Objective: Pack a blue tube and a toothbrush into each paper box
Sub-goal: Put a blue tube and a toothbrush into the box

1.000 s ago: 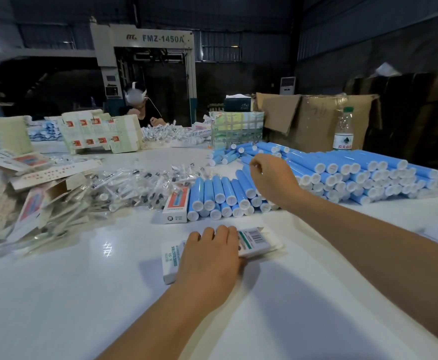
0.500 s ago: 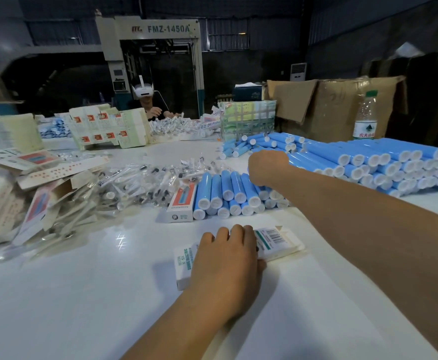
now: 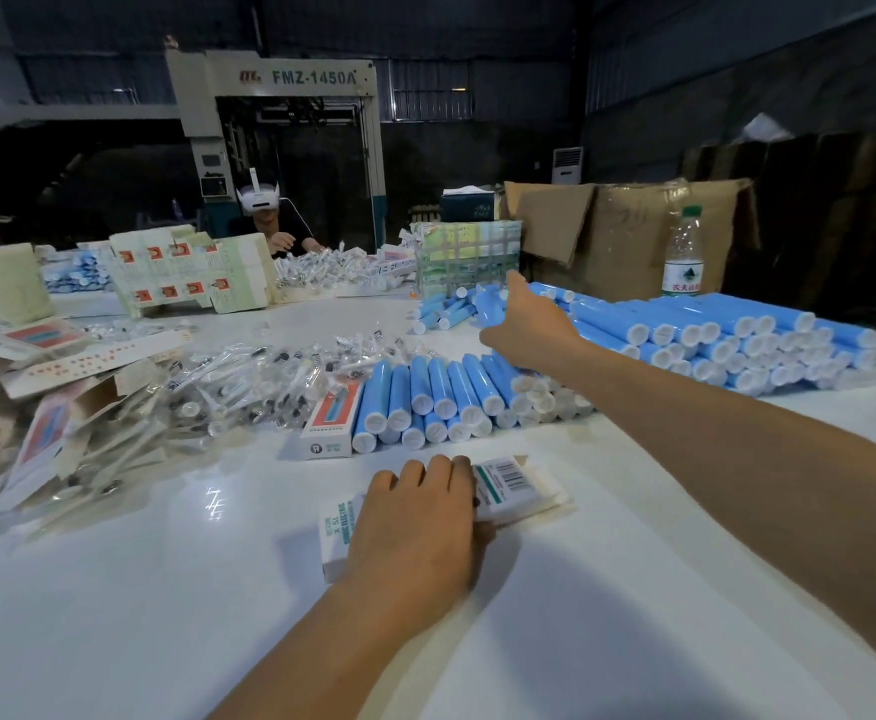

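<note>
A white paper box (image 3: 508,483) with a barcode lies on the white table (image 3: 113,589) in front of me. My left hand (image 3: 420,522) lies over it, fingers bent over its far edge and thumb at its near side. My right hand (image 3: 529,324) stretches far forward, fingers straight, its tips at the loose blue tubes (image 3: 446,311) at the back, holding nothing. A row of blue tubes with white caps (image 3: 425,392) lies beyond the box. Toothbrushes in clear wrappers (image 3: 248,381) are heaped to the left of it.
A big stack of blue tubes (image 3: 711,340) fills the right. A closed box (image 3: 331,415) sits beside the near row. Flat and half-folded cartons (image 3: 25,407) pile up at left. A water bottle (image 3: 682,257), a cardboard carton (image 3: 623,236) and a person (image 3: 269,220) are behind.
My right hand has left the near row of tubes and reached farther back and up, its fingers now straight. My left hand has stayed on the paper box.
</note>
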Tool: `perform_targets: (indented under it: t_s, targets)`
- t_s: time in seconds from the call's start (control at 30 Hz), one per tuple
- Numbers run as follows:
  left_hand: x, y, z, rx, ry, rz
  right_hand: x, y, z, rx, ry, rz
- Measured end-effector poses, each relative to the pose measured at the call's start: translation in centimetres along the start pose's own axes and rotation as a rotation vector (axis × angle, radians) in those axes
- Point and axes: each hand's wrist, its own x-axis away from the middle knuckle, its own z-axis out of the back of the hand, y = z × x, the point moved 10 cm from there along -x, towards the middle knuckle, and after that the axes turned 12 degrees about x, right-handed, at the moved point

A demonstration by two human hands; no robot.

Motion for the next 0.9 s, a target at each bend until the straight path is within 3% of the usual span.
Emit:
perform_targets:
  t_s: [0.23, 0.4, 0.63, 0.9]
  targets:
    - [-0.2, -1.3, 1.2, 0.005, 0.108, 0.078, 7.4, 8.6, 2.7, -0.859, 0.193, -0.23]
    - [-0.1, -0.9, 1.6, -0.019, 0.136, 0.111, 10.9, 11.6, -0.3, -1.181, 0.206, -0.299]
    - [0.2, -0.7, 1.9, -0.01, 0.143, 0.128, 11.2, 11.4, -1.1, -1.281, 0.273, -0.302]
    - [0.3, -0.5, 2.1, 0.001, 0.152, 0.117, 12.4, 9.4, -1.9, -1.155, 0.234, -0.256]
